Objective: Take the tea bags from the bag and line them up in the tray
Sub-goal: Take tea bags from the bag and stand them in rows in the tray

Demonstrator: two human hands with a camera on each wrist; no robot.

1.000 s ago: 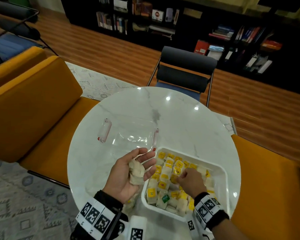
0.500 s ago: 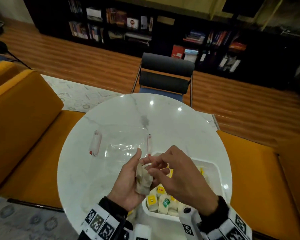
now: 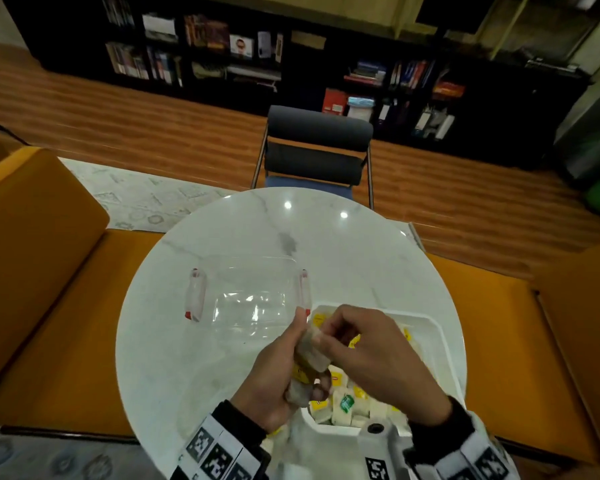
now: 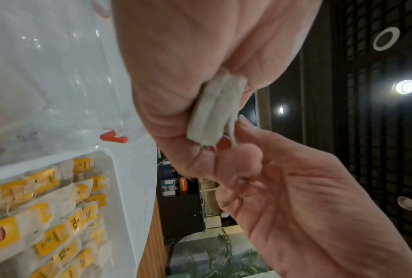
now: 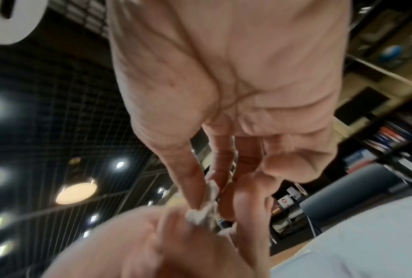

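Presently, working left to right across my head view:

Clear lid: a transparent plastic lid with red-tipped clip handles point(image 3: 253, 299) lies flat on the round white marble table point(image 3: 361, 258), left of the tray.

Left hand: my left hand point(image 3: 274, 375) is curled round a small clutch of pale paper tea bags with yellow tags point(image 3: 307, 358), held above the tray's near-left corner.

Right hand: my right hand point(image 3: 371, 358) pinches the top of that clutch with thumb and fingertips, apparently separating one bag.

Tray: the white rectangular plastic tray point(image 3: 440, 341) already holds many tea bags in rough rows, one green-tagged.

Source bag: I cannot identify it with certainty.

Progress: I judge the task well advanced; the handful in my grip remains to be placed.
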